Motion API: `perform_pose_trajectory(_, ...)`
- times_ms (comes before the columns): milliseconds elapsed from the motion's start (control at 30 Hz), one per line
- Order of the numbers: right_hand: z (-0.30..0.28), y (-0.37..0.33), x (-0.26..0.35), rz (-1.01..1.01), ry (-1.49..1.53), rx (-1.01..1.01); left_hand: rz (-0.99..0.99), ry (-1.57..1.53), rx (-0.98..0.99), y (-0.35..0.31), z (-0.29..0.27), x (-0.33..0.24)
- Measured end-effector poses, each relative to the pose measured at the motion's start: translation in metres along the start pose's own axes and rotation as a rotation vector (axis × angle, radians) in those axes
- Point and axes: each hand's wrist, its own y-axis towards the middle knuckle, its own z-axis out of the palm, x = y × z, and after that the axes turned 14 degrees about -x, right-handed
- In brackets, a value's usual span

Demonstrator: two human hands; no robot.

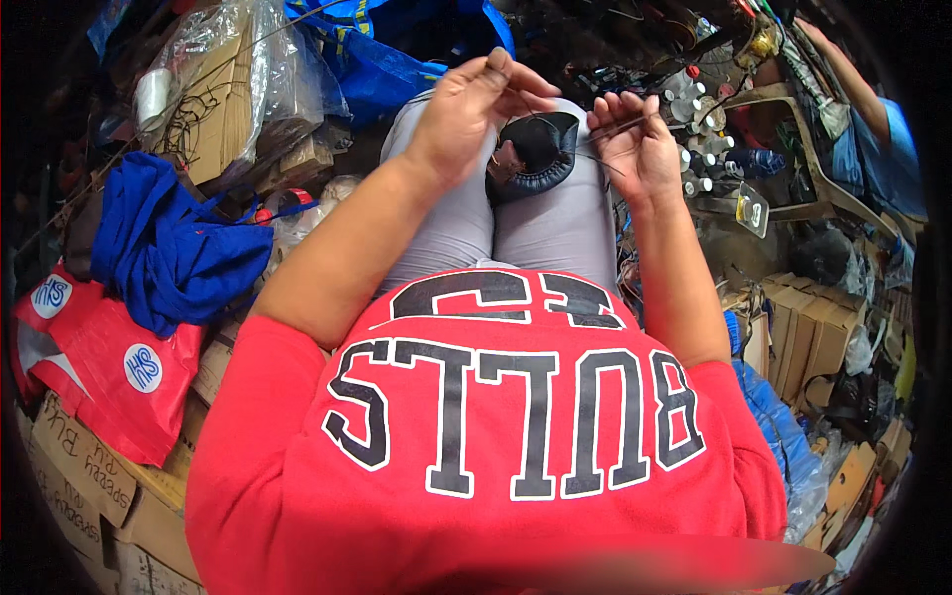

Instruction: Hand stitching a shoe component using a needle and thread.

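While the right hand (pixel 640 154) pinches dark thread (pixel 623 126) and the left hand (pixel 462 111) curls, its grip hard to make out, a sharp tug could unseat the black padded piece (pixel 548 180).
It sits near the knee edge of the grey-trousered lap (pixel 555 234); beyond lie a blue bag (pixel 369 55) ahead, white bottles (pixel 684 85) right and cardboard (pixel 230 94) left.

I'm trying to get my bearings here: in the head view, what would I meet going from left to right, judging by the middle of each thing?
Crumpled blue cloth → left hand → black shoe → right hand → dark blue bottle → another person's forearm
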Motion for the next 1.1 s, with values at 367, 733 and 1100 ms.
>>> perform_pose_trajectory(367, -0.005, -0.037, 0.014, 0.193, -0.008, 0.060, -0.452, -0.246, -0.121, 0.010, 0.002, 0.003)
perform_pose_trajectory(733, -0.001, -0.046, 0.020, 0.136, -0.156, 0.076, -0.387, -0.205, -0.189, 0.014, -0.001, 0.005)
perform_pose_trajectory(1100, -0.094, -0.030, 0.065, -0.041, -1.120, -0.125, -0.047, 1.131, -0.031, 0.002, -0.122, -0.063)
